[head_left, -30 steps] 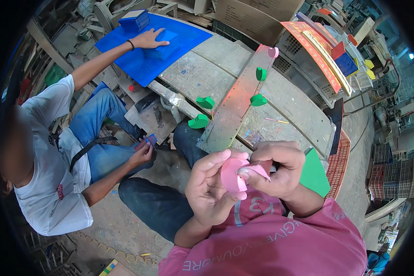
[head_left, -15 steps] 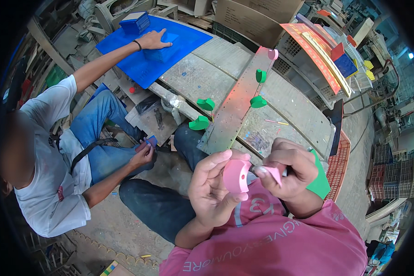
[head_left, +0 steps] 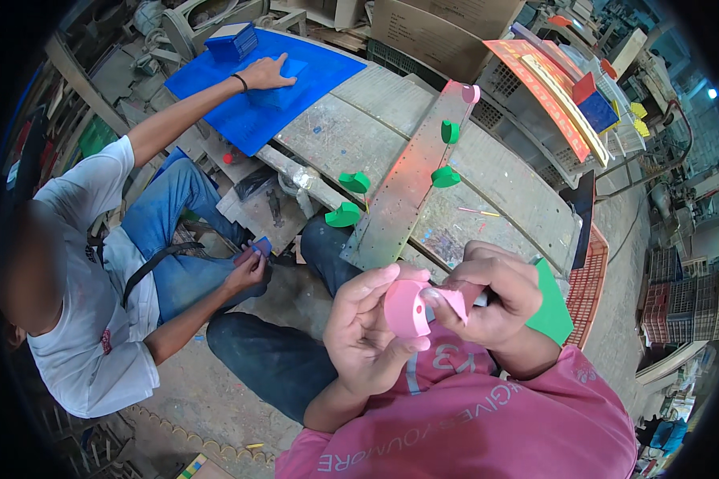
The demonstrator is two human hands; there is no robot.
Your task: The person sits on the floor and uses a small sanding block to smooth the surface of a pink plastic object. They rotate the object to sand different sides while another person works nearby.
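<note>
My left hand (head_left: pixel 358 335) grips a small pink curved block (head_left: pixel 404 310) with a rounded back, a scooped edge and a red dot on its side. In my right hand (head_left: pixel 503 291), thumb and bent fingers pinch a folded pink sheet (head_left: pixel 457 305) that looks like sandpaper. Its tip meets the block's edge. Beyond my hands a long narrow board (head_left: pixel 403 176) dotted with holes lies across the slatted table (head_left: pixel 335 136). Several green curved pieces, one of them a leaf-like piece (head_left: pixel 445 177), stand out along its sides on thin pegs. A pink piece (head_left: pixel 471 94) is at its far end.
At left a co-worker (head_left: pixel 96 263) rests one hand on a blue sheet (head_left: pixel 216 96) with blue blocks and holds a small blue piece (head_left: pixel 261 247). A green sheet (head_left: pixel 553 307) and an orange crate (head_left: pixel 589 287) are at right. Cardboard boxes (head_left: pixel 423 36) stand behind.
My right hand has moved slightly left, bringing the folded pink sheet from beside the pink block onto its edge. My left hand stays nearly still.
</note>
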